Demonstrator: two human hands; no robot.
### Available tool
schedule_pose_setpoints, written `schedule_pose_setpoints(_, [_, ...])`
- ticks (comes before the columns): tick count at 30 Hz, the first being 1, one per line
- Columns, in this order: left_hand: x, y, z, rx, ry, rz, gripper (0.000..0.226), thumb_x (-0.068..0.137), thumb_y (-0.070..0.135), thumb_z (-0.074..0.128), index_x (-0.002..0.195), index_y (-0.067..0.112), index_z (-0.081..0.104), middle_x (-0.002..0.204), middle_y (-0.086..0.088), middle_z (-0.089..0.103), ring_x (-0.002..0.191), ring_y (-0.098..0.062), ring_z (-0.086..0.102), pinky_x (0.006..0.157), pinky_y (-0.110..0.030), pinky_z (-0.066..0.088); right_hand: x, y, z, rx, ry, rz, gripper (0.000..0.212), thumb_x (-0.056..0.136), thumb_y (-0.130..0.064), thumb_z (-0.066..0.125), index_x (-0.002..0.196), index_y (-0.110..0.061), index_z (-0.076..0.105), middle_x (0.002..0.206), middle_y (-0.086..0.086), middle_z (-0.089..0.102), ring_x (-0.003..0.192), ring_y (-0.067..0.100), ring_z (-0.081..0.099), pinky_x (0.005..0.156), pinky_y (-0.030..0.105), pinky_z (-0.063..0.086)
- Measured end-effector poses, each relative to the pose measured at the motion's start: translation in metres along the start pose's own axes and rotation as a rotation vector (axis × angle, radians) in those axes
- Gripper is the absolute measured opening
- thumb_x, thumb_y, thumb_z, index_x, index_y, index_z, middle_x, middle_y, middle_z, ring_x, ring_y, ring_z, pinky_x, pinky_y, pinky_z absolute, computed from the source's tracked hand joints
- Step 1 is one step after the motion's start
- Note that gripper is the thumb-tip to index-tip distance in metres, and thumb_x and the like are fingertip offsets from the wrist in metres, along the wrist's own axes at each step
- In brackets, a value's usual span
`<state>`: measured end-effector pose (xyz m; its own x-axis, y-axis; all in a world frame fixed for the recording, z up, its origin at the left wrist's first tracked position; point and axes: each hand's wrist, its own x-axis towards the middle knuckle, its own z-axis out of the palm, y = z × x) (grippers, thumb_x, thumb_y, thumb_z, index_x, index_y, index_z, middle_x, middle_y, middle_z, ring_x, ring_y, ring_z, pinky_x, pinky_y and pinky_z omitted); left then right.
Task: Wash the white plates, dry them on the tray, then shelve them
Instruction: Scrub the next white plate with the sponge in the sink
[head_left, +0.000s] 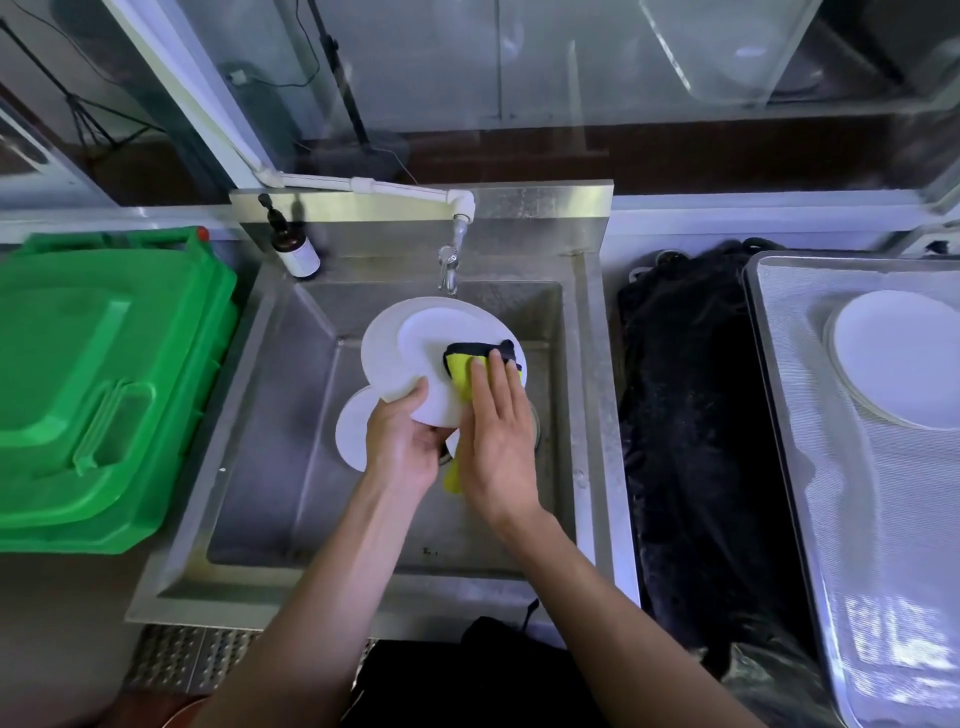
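washing step: our left hand (402, 441) clasped the plate (410, 358) over the sink (311, 322); right hand (493, 441), fingers flat, pressed the cloth (460, 371). next, we judged, rinsing.

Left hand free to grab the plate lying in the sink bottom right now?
Probably not. The left hand grips the plate being scrubbed right above the lower plate, while the right hand presses the cloth on it. It would need to let go first.

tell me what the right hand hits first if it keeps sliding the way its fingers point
Probably the far rim of the plate it wipes; the right hand presses a cloth there. Beyond lies the tap, though depth is unclear.
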<state>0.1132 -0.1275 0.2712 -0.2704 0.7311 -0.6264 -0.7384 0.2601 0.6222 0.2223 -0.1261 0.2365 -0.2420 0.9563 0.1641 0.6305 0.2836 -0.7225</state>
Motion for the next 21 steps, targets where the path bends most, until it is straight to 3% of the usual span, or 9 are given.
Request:
schedule_pose_setpoints(3, [0.000,0.002,-0.007,-0.015,-0.015,0.068,0.048,0.093,0.013,0.065,0.139,0.004,0.055,0.133,-0.017,0.065,0.120,-0.034,0.065,0.086,-0.043,0.060,0.007,0.010,-0.005,0.061,0.012,0.117,0.054,0.105,-0.016,0.026,0.158,-0.007,0.025,0.168,0.012,0.013,0.156,0.029,0.007,0.126,0.035,0.008])
schedule_pose_setpoints(6, [-0.002,0.004,-0.012,0.002,-0.064,0.102,0.050,0.093,0.009,0.065,0.142,0.004,0.053,0.136,-0.015,0.064,0.124,-0.033,0.062,0.091,-0.046,0.059,0.017,0.022,-0.013,0.124,-0.008,0.157,0.052,0.109,-0.016,0.028,0.160,-0.011,0.020,0.169,0.006,0.009,0.156,0.023,0.004,0.124,0.028,0.004])
schedule_pose_setpoints(9, [-0.006,0.010,-0.015,0.045,-0.104,0.087,0.047,0.092,0.004,0.061,0.139,0.006,0.055,0.133,-0.013,0.066,0.120,-0.030,0.066,0.085,-0.045,0.060,0.029,0.033,-0.019,0.151,-0.032,0.187,0.051,0.110,-0.020,0.028,0.160,-0.014,0.022,0.169,0.003,0.013,0.156,0.020,0.009,0.127,0.037,0.013])
schedule_pose_setpoints(14, [-0.014,0.016,-0.023,0.198,-0.159,0.034,0.036,0.091,0.001,0.058,0.126,0.009,0.063,0.118,-0.007,0.073,0.103,-0.026,0.072,0.068,-0.043,0.061,0.050,0.043,-0.034,0.117,-0.045,0.200,0.049,0.109,-0.020,0.031,0.157,-0.013,0.031,0.165,0.005,0.026,0.152,0.022,0.023,0.124,0.040,0.021])
schedule_pose_setpoints(18, [-0.019,0.011,-0.027,0.313,-0.218,0.015,0.040,0.081,-0.003,0.069,0.117,0.012,0.067,0.117,-0.008,0.074,0.106,-0.028,0.071,0.073,-0.048,0.061,0.061,0.043,-0.044,0.074,-0.067,0.179,0.048,0.108,-0.018,0.032,0.156,-0.014,0.033,0.164,0.003,0.030,0.149,0.023,0.029,0.121,0.045,0.027])
schedule_pose_setpoints(21, [-0.020,0.009,-0.027,0.404,-0.253,-0.015,0.041,0.072,0.003,0.070,0.112,0.007,0.069,0.112,-0.011,0.075,0.100,-0.029,0.073,0.067,-0.043,0.060,0.067,0.039,-0.050,0.053,-0.090,0.149,0.048,0.107,-0.016,0.032,0.156,-0.015,0.035,0.164,0.001,0.030,0.149,0.024,0.028,0.121,0.046,0.027])
